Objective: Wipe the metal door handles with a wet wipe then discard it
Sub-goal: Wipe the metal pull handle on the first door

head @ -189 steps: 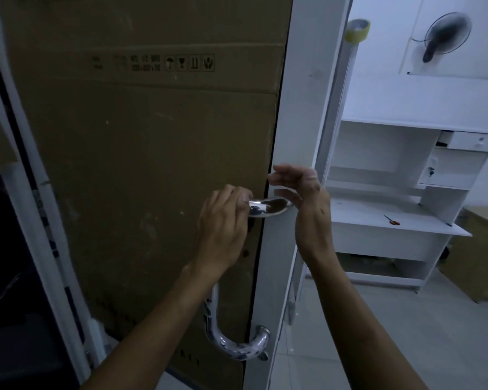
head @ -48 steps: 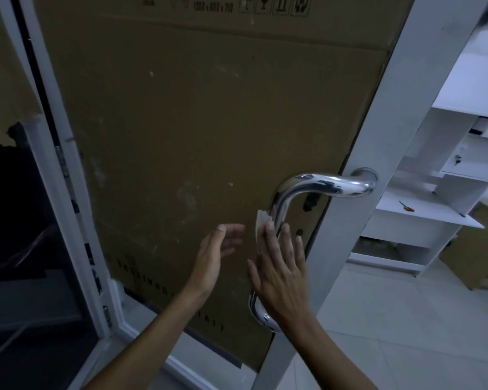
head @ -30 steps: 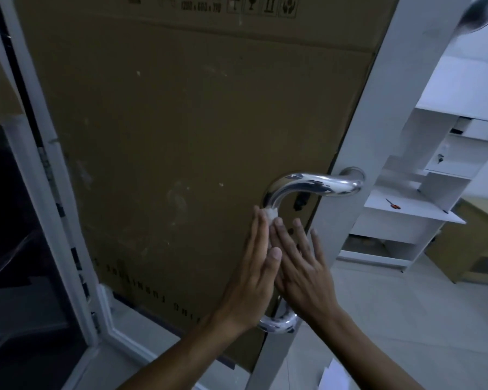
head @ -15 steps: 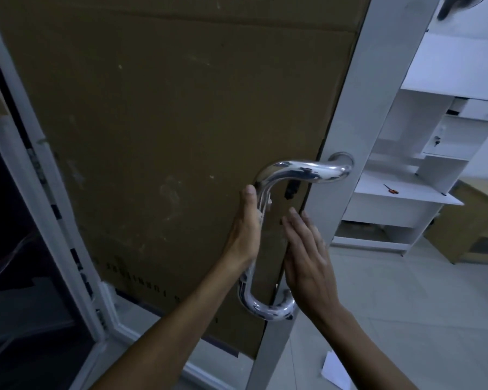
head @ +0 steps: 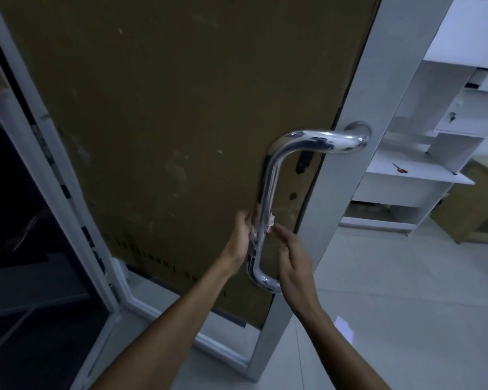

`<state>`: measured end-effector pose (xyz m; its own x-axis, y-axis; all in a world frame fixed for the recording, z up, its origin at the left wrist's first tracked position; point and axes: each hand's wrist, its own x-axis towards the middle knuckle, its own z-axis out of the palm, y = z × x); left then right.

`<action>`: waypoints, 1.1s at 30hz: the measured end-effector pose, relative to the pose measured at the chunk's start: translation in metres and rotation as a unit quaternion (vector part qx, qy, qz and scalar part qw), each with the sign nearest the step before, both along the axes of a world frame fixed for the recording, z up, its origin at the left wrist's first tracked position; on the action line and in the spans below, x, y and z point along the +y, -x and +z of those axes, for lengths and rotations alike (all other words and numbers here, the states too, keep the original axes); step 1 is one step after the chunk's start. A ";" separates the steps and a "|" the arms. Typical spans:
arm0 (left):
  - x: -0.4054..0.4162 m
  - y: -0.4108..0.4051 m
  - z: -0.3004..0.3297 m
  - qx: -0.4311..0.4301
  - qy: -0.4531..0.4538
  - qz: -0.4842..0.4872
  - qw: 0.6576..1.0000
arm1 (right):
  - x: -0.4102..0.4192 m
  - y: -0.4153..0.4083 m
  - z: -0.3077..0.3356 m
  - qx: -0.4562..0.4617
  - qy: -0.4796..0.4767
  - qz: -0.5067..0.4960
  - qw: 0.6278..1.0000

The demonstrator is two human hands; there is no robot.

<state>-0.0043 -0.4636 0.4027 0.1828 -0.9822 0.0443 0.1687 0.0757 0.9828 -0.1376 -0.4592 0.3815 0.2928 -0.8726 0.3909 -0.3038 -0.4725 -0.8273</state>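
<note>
Left hand [head: 241,235] wrapped round the lower run of the door handle [head: 268,190], pinching the wet wipe [head: 270,220] against the bar; right hand [head: 295,260] open, fingers loose, just beside on the other side. Long axis near upright, curving in below. Chrome tube, bright, reflective; wipe small, white, crumpled.

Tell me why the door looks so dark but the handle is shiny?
Head view: the brown door panel sits in dim shadow; the curved metal handle mirrors light from the brighter white room on the right; the wide lens bends the door frame; the wet wipe looks smeared.
</note>
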 end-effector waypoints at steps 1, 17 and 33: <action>0.005 0.004 -0.009 0.000 0.002 0.009 1.000 | 0.001 -0.002 -0.003 -0.010 -0.009 -0.002 1.000; -0.005 0.021 -0.002 -0.240 0.172 0.136 0.946 | -0.013 -0.004 0.009 -0.176 -0.060 -0.005 0.983; -0.001 0.015 0.022 -0.106 0.121 0.049 0.986 | -0.013 -0.004 0.014 -0.198 -0.075 0.053 0.976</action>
<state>-0.0192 -0.4643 0.4251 0.2381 -0.9161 0.3225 -0.0581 0.3180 0.9463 -0.1335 -0.4722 0.3956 0.2367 -0.9018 0.3616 0.0969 -0.3484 -0.9323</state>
